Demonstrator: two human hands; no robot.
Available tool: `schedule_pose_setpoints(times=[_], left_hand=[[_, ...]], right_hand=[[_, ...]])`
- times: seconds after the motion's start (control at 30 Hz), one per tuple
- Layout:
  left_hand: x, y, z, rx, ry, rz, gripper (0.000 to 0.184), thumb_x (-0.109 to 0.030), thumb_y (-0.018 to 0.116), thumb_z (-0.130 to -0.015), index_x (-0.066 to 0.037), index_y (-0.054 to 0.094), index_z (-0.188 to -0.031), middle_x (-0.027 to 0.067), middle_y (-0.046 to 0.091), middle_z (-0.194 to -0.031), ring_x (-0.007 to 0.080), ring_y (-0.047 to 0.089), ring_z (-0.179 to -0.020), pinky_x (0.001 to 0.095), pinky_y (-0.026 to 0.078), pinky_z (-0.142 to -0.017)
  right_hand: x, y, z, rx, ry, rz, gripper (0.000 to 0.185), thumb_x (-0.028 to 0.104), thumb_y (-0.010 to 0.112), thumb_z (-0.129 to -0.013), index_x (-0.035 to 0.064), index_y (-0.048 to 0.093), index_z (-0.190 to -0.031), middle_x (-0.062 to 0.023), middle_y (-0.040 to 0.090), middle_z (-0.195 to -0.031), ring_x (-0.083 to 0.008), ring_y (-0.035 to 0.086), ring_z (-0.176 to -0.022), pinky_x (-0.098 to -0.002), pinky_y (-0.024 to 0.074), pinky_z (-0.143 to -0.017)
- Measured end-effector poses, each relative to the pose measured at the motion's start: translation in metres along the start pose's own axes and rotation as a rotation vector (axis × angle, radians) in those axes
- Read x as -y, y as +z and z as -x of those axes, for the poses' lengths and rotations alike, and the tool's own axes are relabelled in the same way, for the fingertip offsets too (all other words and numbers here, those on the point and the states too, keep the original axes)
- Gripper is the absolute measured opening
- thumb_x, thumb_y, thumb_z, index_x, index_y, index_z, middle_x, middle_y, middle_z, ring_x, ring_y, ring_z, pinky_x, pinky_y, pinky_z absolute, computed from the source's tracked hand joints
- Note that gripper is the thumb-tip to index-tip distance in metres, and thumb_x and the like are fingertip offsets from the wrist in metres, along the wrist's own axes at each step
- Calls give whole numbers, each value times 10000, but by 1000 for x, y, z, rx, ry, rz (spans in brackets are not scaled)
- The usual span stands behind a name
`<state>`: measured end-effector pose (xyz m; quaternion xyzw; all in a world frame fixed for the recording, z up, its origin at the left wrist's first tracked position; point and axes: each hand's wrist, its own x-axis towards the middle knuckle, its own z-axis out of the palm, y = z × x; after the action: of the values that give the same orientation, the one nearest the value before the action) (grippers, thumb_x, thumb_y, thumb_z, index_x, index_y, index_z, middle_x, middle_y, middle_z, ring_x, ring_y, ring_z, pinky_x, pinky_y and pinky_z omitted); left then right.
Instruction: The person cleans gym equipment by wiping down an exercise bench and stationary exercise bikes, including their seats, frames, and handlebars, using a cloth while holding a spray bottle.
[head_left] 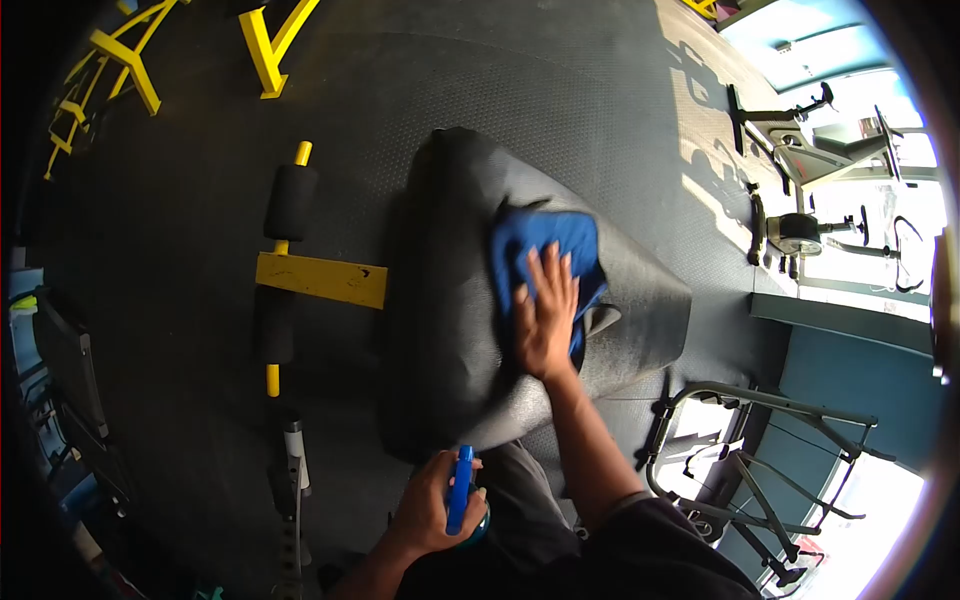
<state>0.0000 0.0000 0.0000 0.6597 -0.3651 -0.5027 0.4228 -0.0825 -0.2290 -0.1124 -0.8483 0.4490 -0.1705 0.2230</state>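
Cloth (545, 232) on padded bench (445, 280), just off centre toward 1 o'clock. Looks soft, light, limp; likely best held flat under palm or pinched at edge. Right hand (546, 318): fingers extended, slightly spread, laid on cloth, not curled round it. Bottle (461, 490) at 6 o'clock, probably light, stiff plastic; neck suits grip. Left hand (432, 508): fingers curled closed round it.

Black padded bench (450, 280) | right hand (547, 318) spread on blue cloth (512, 245), atop bench | left hand (430, 505) gripping blue-topped bottle (461, 490), near side of bench | yellow bracket (320, 279), left of bench | exercise bikes (797, 235), well right of bench
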Motion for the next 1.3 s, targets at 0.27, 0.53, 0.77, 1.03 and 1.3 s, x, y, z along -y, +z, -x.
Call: schedule_pose_setpoints(times=[0.27,0.53,0.77,1.03,1.3], left_hand=[[-20,11,-20,47,-90,-102,339,-104,682,-755,9,554,-1048,189,633,-969,334,659,-887,384,521,-810],[-26,11,-2,-108,-172,-129,344,-83,683,-761,2,545,-1064,162,634,-1025,264,646,-969,353,512,-807],[-37,-2,11,-380,-184,-101,365,-107,698,-773,-3,541,-1086,165,642,-1060,264,644,-985,357,506,-839],[-26,16,57,-503,-367,-187,364,-153,684,-785,-20,540,-1092,168,638,-1056,257,637,-1002,363,494,-863],[-44,31,17,-463,-249,-21,361,-99,689,-780,-24,541,-1102,171,631,-1049,274,640,-1007,370,498,-878]], right_hand=[[-103,-1,151,-43,120,-212,480,231,493,-940,116,492,-1407,-178,381,-1506,-394,276,-1427,-527,197,-1136],[-22,12,-93,-83,127,-12,425,330,466,-990,183,507,-1388,-134,364,-1517,-407,276,-1409,-587,160,-1139],[-16,-10,137,559,-689,-248,600,345,578,-853,316,445,-1437,-9,616,-1171,-156,594,-1014,-328,479,-769],[14,18,-150,98,-63,14,509,313,525,-933,198,457,-1423,-143,358,-1516,-381,314,-1398,-601,181,-1130],[3,12,89,730,-759,-450,230,369,616,-855,159,694,-908,-65,637,-741,-252,630,-619,-427,491,-525]])
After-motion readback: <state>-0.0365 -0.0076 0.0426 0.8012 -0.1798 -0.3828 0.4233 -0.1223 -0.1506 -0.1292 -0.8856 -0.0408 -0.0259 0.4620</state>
